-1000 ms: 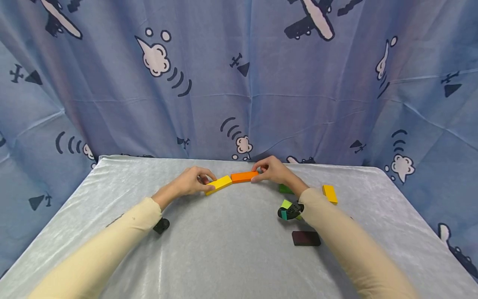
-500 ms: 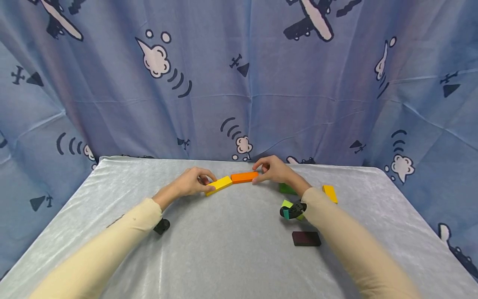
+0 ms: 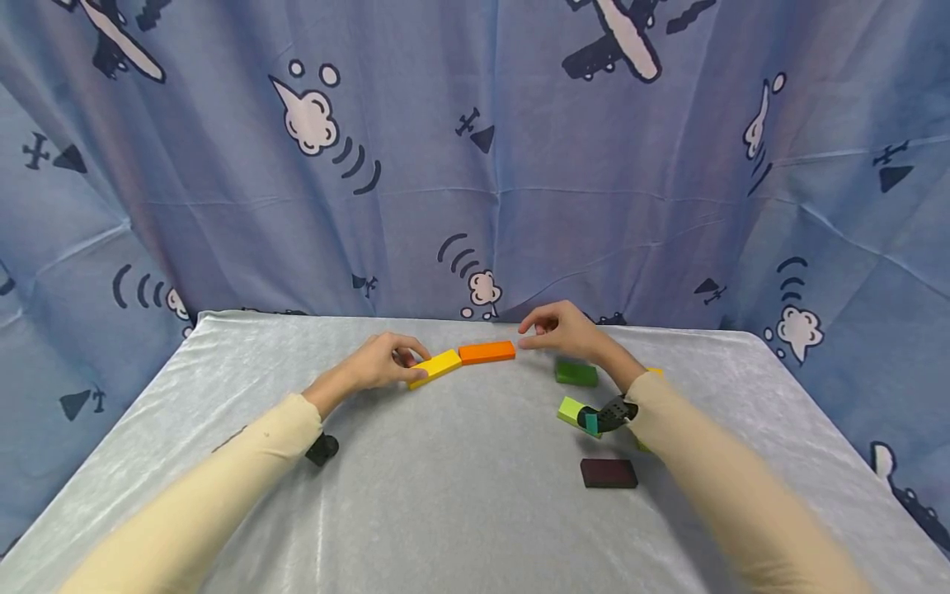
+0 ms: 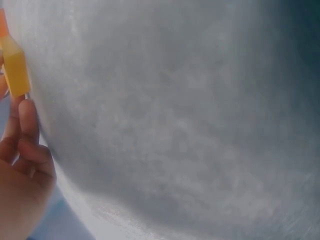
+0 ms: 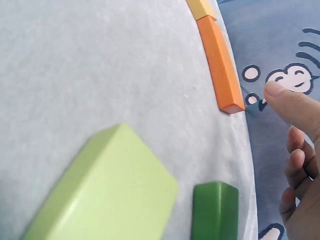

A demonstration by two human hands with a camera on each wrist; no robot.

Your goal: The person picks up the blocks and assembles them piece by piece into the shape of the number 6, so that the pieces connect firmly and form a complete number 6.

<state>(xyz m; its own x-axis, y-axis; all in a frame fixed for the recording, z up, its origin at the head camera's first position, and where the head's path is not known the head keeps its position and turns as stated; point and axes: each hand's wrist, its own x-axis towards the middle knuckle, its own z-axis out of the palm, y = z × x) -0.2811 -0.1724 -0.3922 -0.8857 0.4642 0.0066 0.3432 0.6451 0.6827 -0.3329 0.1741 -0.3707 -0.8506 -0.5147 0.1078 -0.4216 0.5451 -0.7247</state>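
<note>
Head view: high over bench (image 3: pixel 445 503) from near side, facing forward and down; farthest, widest, takes in both far corners and curtain (image 3: pixel 401 247). Left wrist view: close over bench, facing toward right edge; far edge along frame's left. Right wrist view: close, facing toward left edge, light green block (image 5: pixel 110 192) nearest. All share yellow block (image 3: pixel 441 365), orange block (image 3: pixel 486 353); head and right wrist, dark green block (image 3: pixel 576 374) too.

Seen from the head view's centre, a yellow rectangular block (image 3: pixel 439 366) at seven o'clock, orange rectangular block (image 3: pixel 486 353) at six, dark green rectangular block (image 3: pixel 576 374) at four and dark maroon rectangular block (image 3: pixel 609 473) at five colour a pale grey cloth-covered surface (image 3: pixel 445 495); the blue fabric curtain (image 3: pixel 416 107) at twelve bears white clouds (image 3: pixel 310 120) and dark-winged planes (image 3: pixel 629 37).
</note>
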